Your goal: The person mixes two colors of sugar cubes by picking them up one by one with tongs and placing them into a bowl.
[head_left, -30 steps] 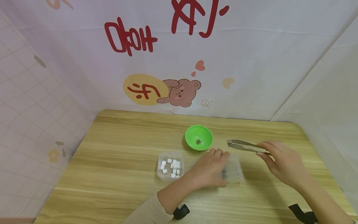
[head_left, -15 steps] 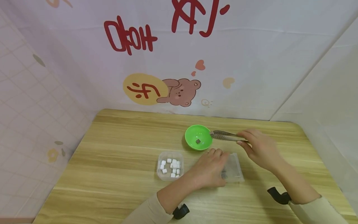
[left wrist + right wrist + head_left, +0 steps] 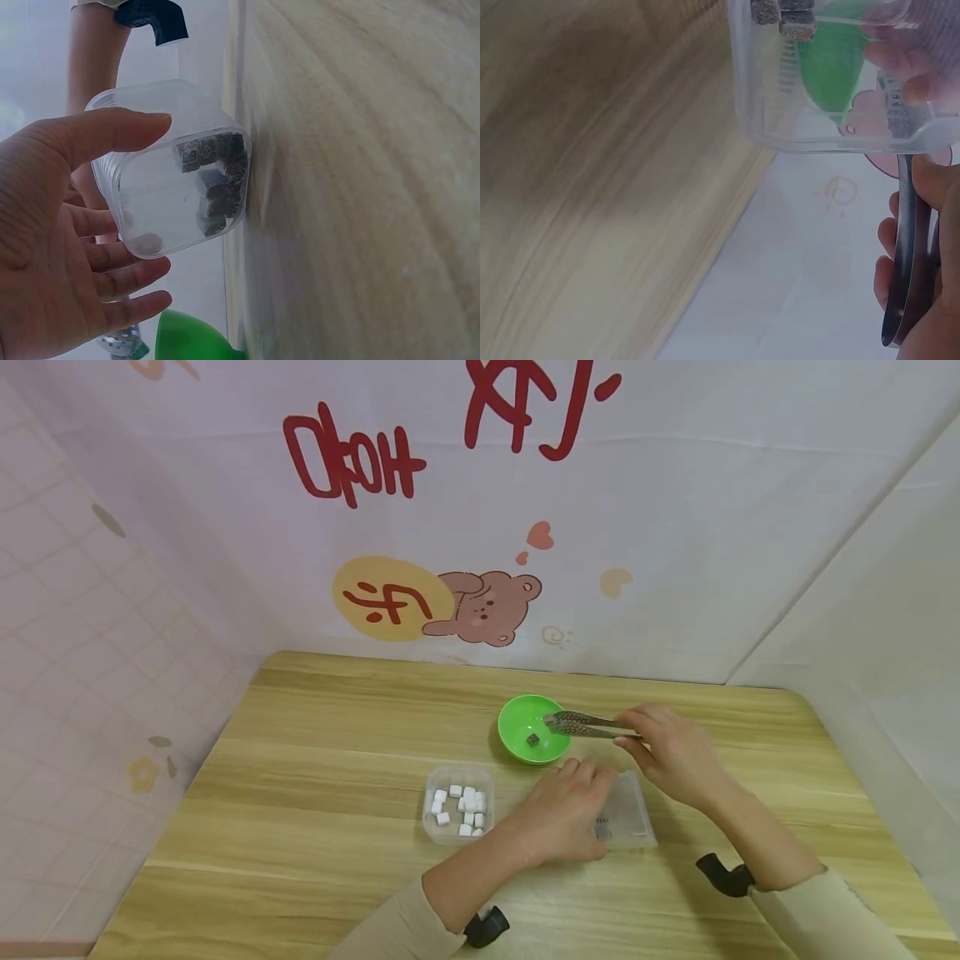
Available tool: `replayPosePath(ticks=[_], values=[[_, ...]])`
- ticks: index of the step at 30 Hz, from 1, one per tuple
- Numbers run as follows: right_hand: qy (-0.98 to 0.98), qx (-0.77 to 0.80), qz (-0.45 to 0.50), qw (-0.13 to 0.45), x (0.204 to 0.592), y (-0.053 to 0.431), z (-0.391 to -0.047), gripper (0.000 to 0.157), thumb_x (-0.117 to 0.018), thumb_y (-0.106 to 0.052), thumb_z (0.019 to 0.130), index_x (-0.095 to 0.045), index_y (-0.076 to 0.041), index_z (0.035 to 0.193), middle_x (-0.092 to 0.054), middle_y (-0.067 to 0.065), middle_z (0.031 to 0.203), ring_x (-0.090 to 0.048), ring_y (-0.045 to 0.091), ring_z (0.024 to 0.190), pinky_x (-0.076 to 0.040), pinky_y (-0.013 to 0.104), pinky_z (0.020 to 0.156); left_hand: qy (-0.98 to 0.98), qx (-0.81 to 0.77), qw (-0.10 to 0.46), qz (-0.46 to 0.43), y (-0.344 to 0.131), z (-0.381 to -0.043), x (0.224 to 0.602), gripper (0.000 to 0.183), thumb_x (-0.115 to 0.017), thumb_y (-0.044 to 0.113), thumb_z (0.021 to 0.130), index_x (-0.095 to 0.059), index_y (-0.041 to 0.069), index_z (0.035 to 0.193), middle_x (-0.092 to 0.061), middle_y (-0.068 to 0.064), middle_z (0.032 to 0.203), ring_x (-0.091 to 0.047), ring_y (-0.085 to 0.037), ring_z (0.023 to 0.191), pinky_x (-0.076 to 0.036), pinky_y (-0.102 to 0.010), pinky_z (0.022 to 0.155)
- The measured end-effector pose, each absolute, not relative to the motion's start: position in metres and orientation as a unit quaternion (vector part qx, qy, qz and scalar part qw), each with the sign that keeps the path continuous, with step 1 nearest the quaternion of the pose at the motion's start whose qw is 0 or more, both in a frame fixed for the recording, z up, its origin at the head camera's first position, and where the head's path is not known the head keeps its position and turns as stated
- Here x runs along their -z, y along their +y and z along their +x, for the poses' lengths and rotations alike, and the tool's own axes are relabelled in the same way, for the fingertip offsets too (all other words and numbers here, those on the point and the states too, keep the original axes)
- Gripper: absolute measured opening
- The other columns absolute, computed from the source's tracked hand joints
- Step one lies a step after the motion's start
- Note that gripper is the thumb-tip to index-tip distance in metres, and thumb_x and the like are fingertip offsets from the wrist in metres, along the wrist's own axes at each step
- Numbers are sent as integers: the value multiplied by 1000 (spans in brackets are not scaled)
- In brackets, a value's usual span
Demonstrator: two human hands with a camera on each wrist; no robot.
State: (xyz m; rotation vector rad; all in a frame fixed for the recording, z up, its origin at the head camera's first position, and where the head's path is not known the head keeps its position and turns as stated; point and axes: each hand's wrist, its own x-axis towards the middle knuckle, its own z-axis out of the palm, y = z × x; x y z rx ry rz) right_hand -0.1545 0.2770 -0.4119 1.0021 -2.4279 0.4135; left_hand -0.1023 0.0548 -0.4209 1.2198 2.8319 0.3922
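Observation:
My left hand grips a clear plastic container standing on the table, its thumb and fingers round the near and far sides. Several dark grey cubes lie in the bottom of that container in the left wrist view. My right hand holds metal tongs with perforated ends, pinched between thumb and fingers. Their tips reach over the right side of a green bowl. I cannot tell whether a cube is between the tips. Inside the bowl sits one grey cube.
A second clear container with several white cubes stands left of my left hand. Black curved pieces hang at both wrists. Behind the wooden table rises a white printed cloth, with more cloth at both sides.
My right hand has carried the tongs leftward, from right of the bowl until their tips are over it. The left hand keeps its hold on the container.

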Motion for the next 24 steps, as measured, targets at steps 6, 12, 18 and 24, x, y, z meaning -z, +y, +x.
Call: replayPosePath(ticks=[6, 12, 18, 24], values=[[-892, -139, 368, 221, 416, 273, -157, 30, -83, -8, 83, -72, -3, 111, -73, 7, 104, -70, 26, 91, -56, 41, 61, 912, -125, 19, 391, 54, -102, 420, 81, -89, 46, 75, -52, 15, 140, -56, 4, 122, -49, -12, 106, -43, -24, 92], [-898, -141, 362, 206, 417, 272, -158, 30, -83, -9, 84, -72, -3, 111, -73, 7, 105, -70, 27, 94, -58, 44, 66, 913, -120, 24, 389, 54, -101, 419, 81, -89, 47, 76, -52, 15, 141, -55, 3, 122, -48, -12, 106, -44, -24, 92], [-904, -159, 347, 193, 412, 278, -154, 36, -83, -4, 82, -72, -2, 117, -72, 9, 109, -70, 29, 94, -58, 46, 68, 913, -123, 29, 388, 53, -101, 417, 83, -89, 46, 76, -51, 14, 143, -56, 4, 122, -49, -12, 105, -44, -24, 92], [-899, -162, 347, 213, 400, 291, -145, 32, -79, -9, 90, -71, -1, 119, -71, 11, 110, -70, 27, 85, -56, 44, 60, 913, -134, 34, 385, 53, -101, 418, 84, -90, 44, 76, -51, 14, 144, -55, 5, 116, -48, -11, 102, -44, -23, 87]])
